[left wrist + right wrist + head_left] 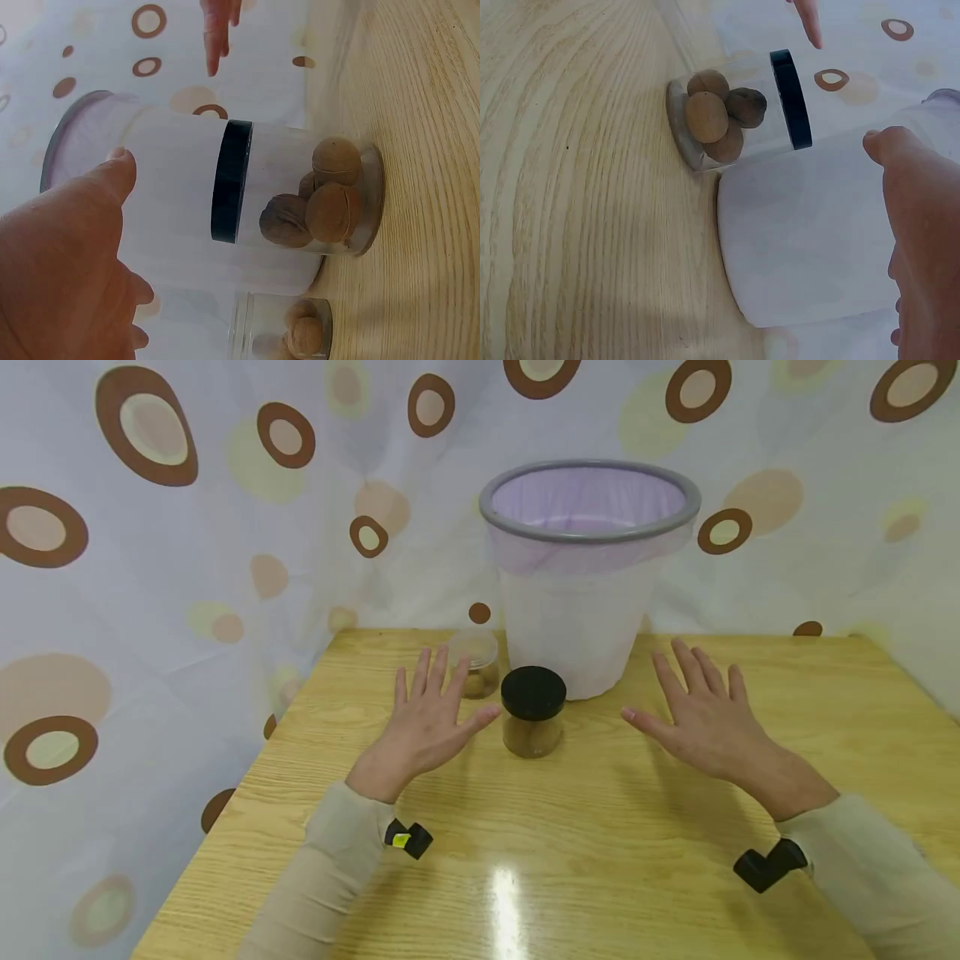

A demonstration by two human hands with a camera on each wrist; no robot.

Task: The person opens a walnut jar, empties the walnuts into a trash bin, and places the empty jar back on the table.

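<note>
A clear jar with a black lid (533,711) stands on the wooden table (570,860), walnuts showing inside it (315,204) (720,116). My left hand (433,714) lies flat and spread just left of the jar, thumb tip close to it without touching. On the other side my right hand (697,714) rests flat with fingers spread, a hand's width from the jar. Behind the left fingers stands a second clear jar with a clear lid (477,662), also holding walnuts (300,334). Neither hand holds anything.
A white bin with a grey rim and a purple liner (588,581) stands right behind the black-lidded jar at the table's far edge. A spotted curtain (187,527) hangs behind and to the left. Small black cameras sit on both wrists.
</note>
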